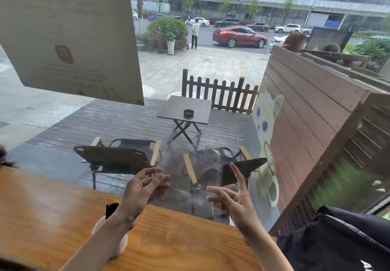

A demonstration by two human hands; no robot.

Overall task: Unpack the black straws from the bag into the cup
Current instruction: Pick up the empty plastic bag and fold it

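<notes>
A clear, blurred plastic bag hangs in the air over the counter's far edge, stretched between my hands. I see no straws inside it. My left hand pinches its upper left edge with curled fingers. My right hand grips its right side, index finger pointing up and the other fingers spread. A pale cup stands on the wooden counter under my left forearm, which hides much of it. Black straws stick up out of the cup beside my left wrist.
A black fabric bag lies on the counter at the right. Directly behind the counter is a window pane, with a deck, folding chairs and a small table outside. A large sign hangs on the glass at upper left.
</notes>
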